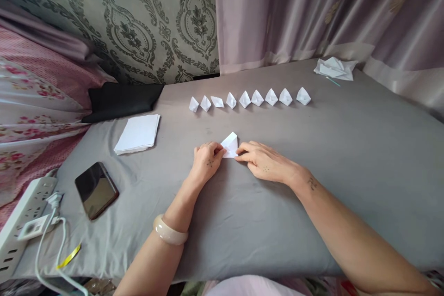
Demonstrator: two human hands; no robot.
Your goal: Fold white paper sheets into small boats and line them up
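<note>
A small folded piece of white paper (230,144) lies on the grey cloth between my two hands. My left hand (207,159) pinches its lower left edge between thumb and fingers. On the other side, my right hand (258,159) touches the lower right corner with its fingertips, thumb and index finger close around that edge. Beyond them stands a row of several small folded paper boats (244,99). One paper piece (217,101) in that row looks flatter than its neighbours. A stack of square white paper sheets (138,133) sits to the left.
A dark phone (96,190) lies at the left, near a white power strip (26,217) with plugged-in cables. A yellow strip (69,256) is by the front edge. Black cloth (121,101) lies at the back left, more folded white paper (335,69) at the back right.
</note>
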